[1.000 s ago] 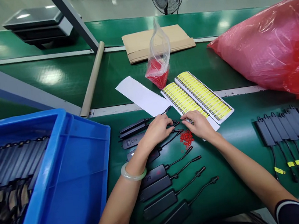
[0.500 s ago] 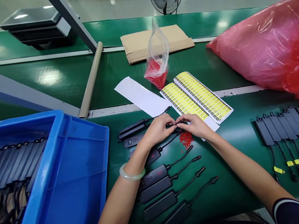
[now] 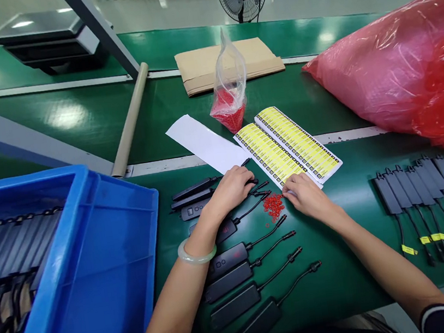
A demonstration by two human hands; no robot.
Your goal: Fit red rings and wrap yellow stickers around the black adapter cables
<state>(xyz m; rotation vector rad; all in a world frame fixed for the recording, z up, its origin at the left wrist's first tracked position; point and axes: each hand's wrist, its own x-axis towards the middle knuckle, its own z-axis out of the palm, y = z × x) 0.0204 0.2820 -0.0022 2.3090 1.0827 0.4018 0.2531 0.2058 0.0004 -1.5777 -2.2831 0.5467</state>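
Observation:
My left hand (image 3: 233, 188), with a pale green bangle on the wrist, is closed on a black cable beside the upper row of devices; its fingertips are partly hidden. My right hand (image 3: 305, 194) is at the lower end of the yellow label sheets (image 3: 272, 154), fingers curled down at the right edge of a small pile of red rings (image 3: 273, 206). What its fingers pinch is hidden. Below my left hand, several black box-shaped devices (image 3: 235, 305) lie in a column, their short cables (image 3: 278, 258) pointing right.
A blue crate (image 3: 134, 245) of similar devices stands at left. Several devices with yellow-tagged cables (image 3: 407, 190) lie at right, below a large red plastic bag (image 3: 389, 65). Beyond the sheets are a clear bag of red pieces (image 3: 230, 104), flat cardboard (image 3: 198, 73) and white paper (image 3: 206, 144).
My hands have parted from where their fingertips met. The right hand has moved right and down to the edge of the red pile; the left has shifted slightly left. The view has shifted slightly.

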